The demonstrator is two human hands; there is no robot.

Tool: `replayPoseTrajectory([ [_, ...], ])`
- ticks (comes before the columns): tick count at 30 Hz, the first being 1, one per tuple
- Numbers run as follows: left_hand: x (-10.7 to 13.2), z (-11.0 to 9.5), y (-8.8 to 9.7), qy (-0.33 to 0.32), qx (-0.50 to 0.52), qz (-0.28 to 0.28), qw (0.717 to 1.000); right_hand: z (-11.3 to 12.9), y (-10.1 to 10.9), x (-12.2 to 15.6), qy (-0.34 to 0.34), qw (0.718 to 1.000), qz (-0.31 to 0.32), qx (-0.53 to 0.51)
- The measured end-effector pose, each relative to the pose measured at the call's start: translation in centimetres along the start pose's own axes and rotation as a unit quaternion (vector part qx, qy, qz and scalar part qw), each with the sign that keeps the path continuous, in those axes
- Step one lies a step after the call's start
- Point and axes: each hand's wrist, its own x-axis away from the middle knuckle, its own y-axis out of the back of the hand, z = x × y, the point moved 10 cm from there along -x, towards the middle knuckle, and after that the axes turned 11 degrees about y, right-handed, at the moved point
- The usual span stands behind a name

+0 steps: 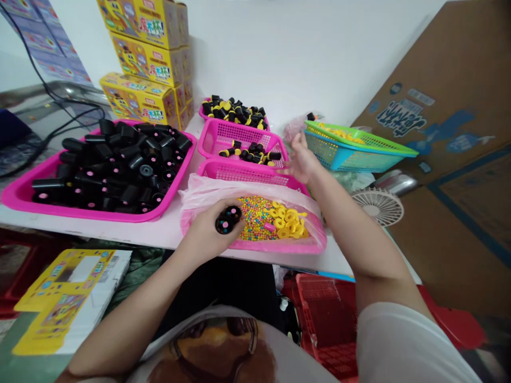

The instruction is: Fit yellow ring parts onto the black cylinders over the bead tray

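Observation:
My left hand (209,229) is wrapped round two small black cylinders (228,219), their round ends facing up with coloured specks and pink dots showing. Right beside it is a pink basket (255,246) lined with thin plastic film, holding small multicoloured beads (255,213) and yellow plastic caps (289,222). A small pink piece (270,227) lies on the beads. My right hand (302,162) reaches beyond this basket, fingers apart, with nothing visible in it. It is close to the blue basket (335,151) and a crumpled clear bag (294,126).
A large pink tray (80,210) of black cylinders stands left. Behind are pink baskets (207,139) with black-and-yellow pieces. A green basket (383,143) rests on the blue one. Yellow boxes (146,64), a white fan (377,206) and a big carton (451,175) border the table.

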Motion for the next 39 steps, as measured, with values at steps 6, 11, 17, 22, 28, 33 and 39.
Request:
replayPoseTrajectory([
  [6, 0.0, 0.5, -0.4, 0.021, -0.002, 0.018, 1.000, 6.8, -4.5, 8.9, 0.061, 0.957, 0.275, 0.071],
  [11, 0.2, -0.2, -0.7, -0.007, -0.022, 0.035, 0.999, 3.8, -7.2, 13.4, 0.069, 0.808, 0.374, 0.450],
  [17, 0.3, -0.7, -0.5, -0.023, -0.039, 0.034, 0.998, 0.4, -7.9, 12.9, 0.053, 0.801, 0.366, 0.470],
  [22, 0.4, -1.0, -0.3, -0.037, -0.027, 0.033, 0.998, 2.6, -7.1, 14.2, 0.123, 0.824, 0.339, 0.438],
  [28, 0.4, -1.0, -0.2, -0.050, -0.022, 0.026, 0.998, 10.2, -2.6, 18.9, 0.319, 0.891, 0.012, 0.322],
  [33, 1.4, -2.0, -1.2, -0.051, 0.019, 0.089, 0.995, 12.9, -3.7, 22.7, 0.305, 0.937, -0.105, 0.131],
  [39, 3.0, -2.4, -0.6, -0.021, 0.107, 0.077, 0.991, 13.2, -6.2, 24.0, 0.345, 0.929, -0.137, -0.013],
])
